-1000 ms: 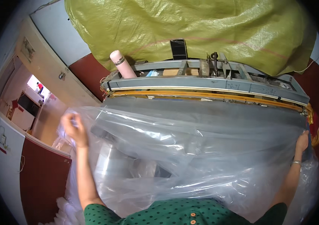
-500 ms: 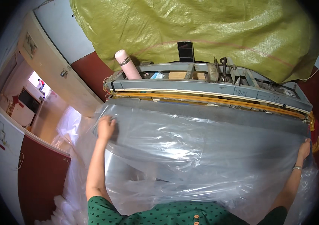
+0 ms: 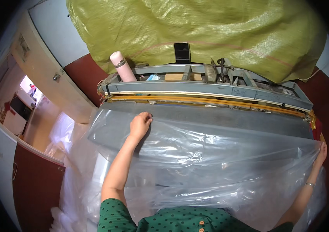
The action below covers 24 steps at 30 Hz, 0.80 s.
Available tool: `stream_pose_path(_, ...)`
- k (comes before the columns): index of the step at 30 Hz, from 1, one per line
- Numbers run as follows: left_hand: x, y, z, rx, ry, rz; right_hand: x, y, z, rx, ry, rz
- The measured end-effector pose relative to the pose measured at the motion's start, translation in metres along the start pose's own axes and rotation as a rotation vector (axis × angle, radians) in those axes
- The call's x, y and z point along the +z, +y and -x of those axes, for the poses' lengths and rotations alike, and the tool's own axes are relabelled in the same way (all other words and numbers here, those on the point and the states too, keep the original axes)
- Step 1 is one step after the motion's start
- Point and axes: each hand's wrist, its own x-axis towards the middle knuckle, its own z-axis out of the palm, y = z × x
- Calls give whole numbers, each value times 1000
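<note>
A wide sheet of clear plastic film (image 3: 195, 149) lies over the grey work surface (image 3: 226, 113) in front of me and hangs down toward my body. My left hand (image 3: 140, 125) is closed at the film's far edge, left of the middle, its fingertips pinched together on the plastic. At the right end, my right hand (image 3: 321, 152) grips the film's corner and pulls it taut into creases. Between the hands the film's far edge slants across the grey surface, below the orange strips (image 3: 211, 103) of the metal frame.
Behind the work surface runs a long grey metal frame (image 3: 203, 88) with a clamp (image 3: 221, 69). A pink bottle (image 3: 123, 67) and a dark phone (image 3: 182, 53) stand there before a yellow-green woven sheet (image 3: 211, 27). More film (image 3: 69, 185) bunches at left, near an open door (image 3: 52, 65).
My left hand has moved right and slightly up along the film's far edge. My right hand has shifted slightly outward, and the film's right side has drawn nearer, baring more grey surface.
</note>
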Motion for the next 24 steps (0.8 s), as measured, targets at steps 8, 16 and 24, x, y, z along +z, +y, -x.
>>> stream_pose_path(8,13,2,-38,-405,435,866,55,40,-30,-503,190,636)
stream_pose_path(16,62,-121,-85,-380,566,548,231,56,7,-318,114,521)
stream_pose_path(24,71,-118,-107,-320,528,656,234,75,-14,-227,250,347)
